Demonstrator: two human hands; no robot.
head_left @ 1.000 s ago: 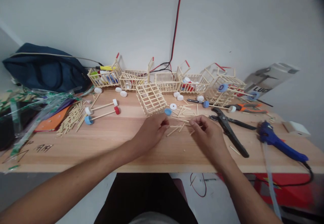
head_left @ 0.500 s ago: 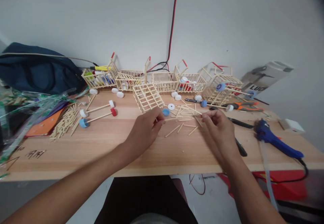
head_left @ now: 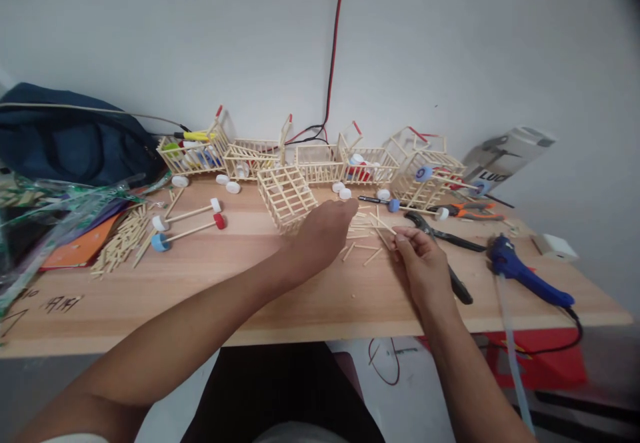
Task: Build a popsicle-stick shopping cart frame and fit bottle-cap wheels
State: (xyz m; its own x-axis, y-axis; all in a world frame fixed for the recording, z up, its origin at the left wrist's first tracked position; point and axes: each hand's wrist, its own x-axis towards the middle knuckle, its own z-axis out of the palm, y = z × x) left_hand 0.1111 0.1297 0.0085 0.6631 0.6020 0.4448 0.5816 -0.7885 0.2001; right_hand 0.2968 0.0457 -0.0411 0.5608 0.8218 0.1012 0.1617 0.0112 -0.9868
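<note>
My left hand (head_left: 323, 237) reaches over the pile of short wooden sticks (head_left: 360, 226), its fingers bent together and mostly hidden behind the hand. What they hold, if anything, cannot be seen. My right hand (head_left: 425, 259) pinches a thin wooden stick (head_left: 384, 223) between thumb and fingers, just above the right side of the pile. Beside my left hand a stick-built basket (head_left: 287, 196) lies tilted on the table. Black-handled pliers (head_left: 463, 241) lie close to my right hand, partly covered by it.
Several stick carts (head_left: 320, 163) line the wall, some holding bottle caps. Two stick axles with cap wheels (head_left: 190, 233) and a heap of sticks (head_left: 123, 239) lie left. A blue glue gun (head_left: 530, 276), orange-handled pliers (head_left: 475, 211) and a white box (head_left: 555, 247) are right.
My left hand has moved right and slightly away from me, now covering the blue cap and white disc. My right hand stays near the pile with its stick. The view has shifted slightly.
</note>
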